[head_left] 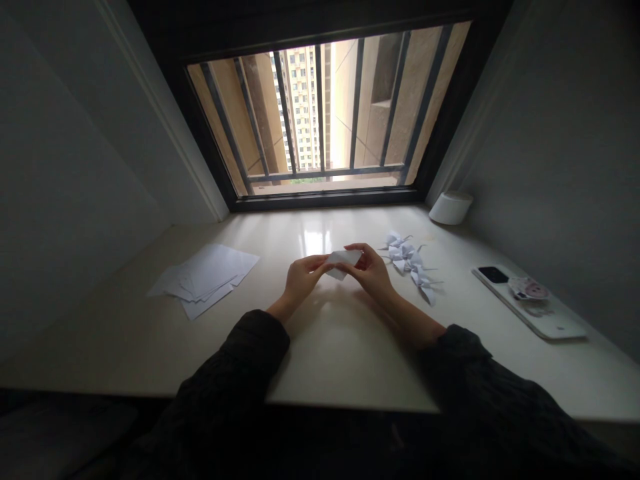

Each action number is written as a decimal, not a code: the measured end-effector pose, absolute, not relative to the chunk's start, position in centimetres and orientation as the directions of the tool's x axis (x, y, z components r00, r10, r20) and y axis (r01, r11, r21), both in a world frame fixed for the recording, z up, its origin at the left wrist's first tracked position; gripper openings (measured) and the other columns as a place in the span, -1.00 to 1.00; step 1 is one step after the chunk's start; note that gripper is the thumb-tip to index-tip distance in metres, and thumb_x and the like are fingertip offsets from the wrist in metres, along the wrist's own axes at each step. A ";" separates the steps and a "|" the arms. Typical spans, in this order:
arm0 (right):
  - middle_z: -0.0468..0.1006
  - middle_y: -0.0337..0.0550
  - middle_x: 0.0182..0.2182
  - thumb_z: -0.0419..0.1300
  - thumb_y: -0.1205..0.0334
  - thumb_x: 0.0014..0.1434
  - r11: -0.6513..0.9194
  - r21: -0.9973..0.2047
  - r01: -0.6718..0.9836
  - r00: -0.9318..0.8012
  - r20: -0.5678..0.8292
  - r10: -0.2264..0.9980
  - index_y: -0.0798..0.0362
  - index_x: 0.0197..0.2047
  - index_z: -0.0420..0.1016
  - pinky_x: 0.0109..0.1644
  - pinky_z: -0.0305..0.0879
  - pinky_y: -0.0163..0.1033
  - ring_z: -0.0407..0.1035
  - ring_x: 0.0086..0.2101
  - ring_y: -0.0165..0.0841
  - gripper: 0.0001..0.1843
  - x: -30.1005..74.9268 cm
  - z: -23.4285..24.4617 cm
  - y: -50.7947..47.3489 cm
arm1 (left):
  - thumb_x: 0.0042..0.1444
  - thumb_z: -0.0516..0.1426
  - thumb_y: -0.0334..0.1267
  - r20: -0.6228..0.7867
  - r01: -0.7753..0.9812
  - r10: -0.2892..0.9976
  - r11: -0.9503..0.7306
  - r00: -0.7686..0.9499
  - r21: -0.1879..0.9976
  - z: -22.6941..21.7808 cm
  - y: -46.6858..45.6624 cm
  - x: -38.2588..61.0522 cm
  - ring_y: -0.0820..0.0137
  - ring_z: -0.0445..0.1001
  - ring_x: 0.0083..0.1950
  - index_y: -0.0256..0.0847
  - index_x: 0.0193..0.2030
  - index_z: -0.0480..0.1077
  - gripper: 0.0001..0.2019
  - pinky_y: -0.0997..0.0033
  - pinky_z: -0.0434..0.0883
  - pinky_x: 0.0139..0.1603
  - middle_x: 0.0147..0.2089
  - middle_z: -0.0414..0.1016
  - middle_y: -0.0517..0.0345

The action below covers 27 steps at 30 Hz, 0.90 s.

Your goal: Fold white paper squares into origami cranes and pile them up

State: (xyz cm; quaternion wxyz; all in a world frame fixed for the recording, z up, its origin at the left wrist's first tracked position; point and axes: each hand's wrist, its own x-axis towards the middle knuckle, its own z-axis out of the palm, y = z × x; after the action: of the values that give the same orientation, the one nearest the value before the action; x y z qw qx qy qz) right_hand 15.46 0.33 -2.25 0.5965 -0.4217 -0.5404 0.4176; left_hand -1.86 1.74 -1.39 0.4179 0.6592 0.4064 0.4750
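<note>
A small folded piece of white paper (343,261) is held just above the pale table (325,347), between both of my hands. My left hand (301,279) pinches its left edge with closed fingers. My right hand (371,271) grips its right side, fingers curled over the top. Just right of my right hand lie several folded white paper cranes (411,263) in a loose row. Both forearms wear dark sleeves.
A loose stack of white paper sheets (206,277) lies to the left. A white phone (529,300) with a sticker lies face down at the right. A white round container (451,207) stands at the back right by the barred window (325,113).
</note>
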 end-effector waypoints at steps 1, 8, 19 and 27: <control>0.52 -0.20 -0.36 0.41 0.05 -0.16 0.316 -0.949 0.005 0.069 0.315 0.947 -0.07 -0.15 0.41 -0.27 0.39 -0.15 0.41 -0.37 -0.30 -0.52 15.5 -2.3 0.3 | -0.03 0.25 -0.08 0.282 0.104 0.936 -0.309 0.212 0.946 -1.4 1.8 -1.8 0.20 0.53 -0.12 -0.21 -0.18 0.56 -0.69 0.24 0.40 -0.05 -0.16 0.59 0.00; 0.32 -0.08 -0.01 0.34 -0.04 -0.07 0.446 -0.833 0.327 0.073 0.493 0.867 -0.14 -0.11 0.51 -0.01 0.32 -0.04 0.25 0.03 -0.15 -0.57 15.7 -2.3 0.3 | -0.04 0.26 -0.11 0.275 0.023 0.950 -0.281 0.148 0.959 -1.7 2.3 -1.7 0.23 0.54 -0.18 -0.27 -0.20 0.55 -0.69 0.26 0.43 -0.11 -0.20 0.60 -0.03; 0.37 -0.06 0.00 0.30 0.03 0.03 0.589 -0.687 0.425 -0.066 0.626 0.777 -0.11 -0.09 0.51 0.16 0.19 0.01 0.24 0.08 -0.15 -0.64 15.6 -1.7 -0.3 | 0.02 0.21 -0.07 0.291 0.050 0.943 -0.302 0.159 0.952 -1.8 2.3 -1.8 0.21 0.54 -0.12 -0.24 -0.09 0.53 -0.64 0.25 0.44 -0.10 -0.11 0.58 -0.02; 0.32 -0.08 0.09 0.31 0.05 0.02 0.624 -0.667 0.407 -0.130 0.634 0.763 -0.19 0.01 0.47 0.16 0.20 0.03 0.21 0.11 -0.14 -0.55 15.4 -1.4 -0.8 | 0.01 0.23 -0.08 0.277 0.012 0.945 -0.283 0.173 0.959 -1.5 2.0 -1.7 0.24 0.54 -0.17 -0.24 -0.18 0.56 -0.69 0.28 0.43 -0.13 -0.19 0.60 0.00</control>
State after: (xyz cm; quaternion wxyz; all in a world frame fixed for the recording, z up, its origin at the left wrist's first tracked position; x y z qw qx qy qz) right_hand 15.42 -0.80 -1.36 0.5250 -0.3993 -0.7323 0.1695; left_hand -1.66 2.03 -1.50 0.4555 0.6157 0.3886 0.5123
